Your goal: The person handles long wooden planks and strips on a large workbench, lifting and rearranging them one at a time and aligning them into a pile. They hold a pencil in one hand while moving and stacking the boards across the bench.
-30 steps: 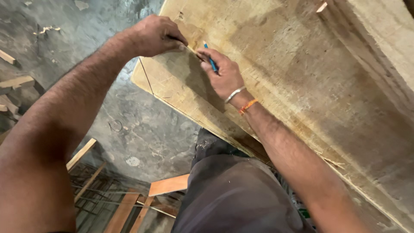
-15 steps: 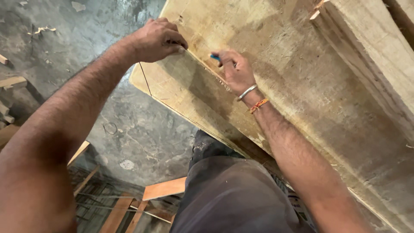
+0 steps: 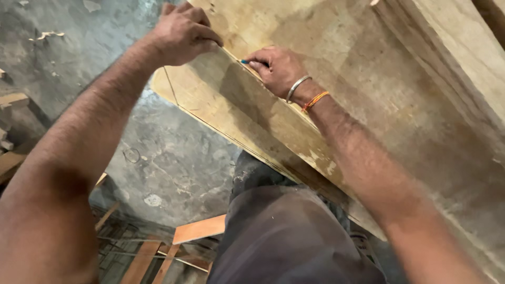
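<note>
A large plywood board [image 3: 368,89] lies slantwise across the view, its near corner at the upper middle. My left hand [image 3: 184,31] is closed over a thin straight strip laid along the board, pressing it down near the board's left end. My right hand [image 3: 276,68], with a metal bangle and orange thread at the wrist, grips a blue pen [image 3: 245,61] whose tip touches the board beside that strip. A drawn pencil line runs across the board's corner [image 3: 168,87] below my left hand.
A thicker wooden plank [image 3: 452,58] lies on the board at the upper right. Below is a stained concrete floor [image 3: 173,158] with wood offcuts [image 3: 13,100] at the left and orange-brown slats [image 3: 200,229] near my legs.
My right hand has slid the pen along the strip's edge toward my left hand. My left hand has stayed pressed on the strip.
</note>
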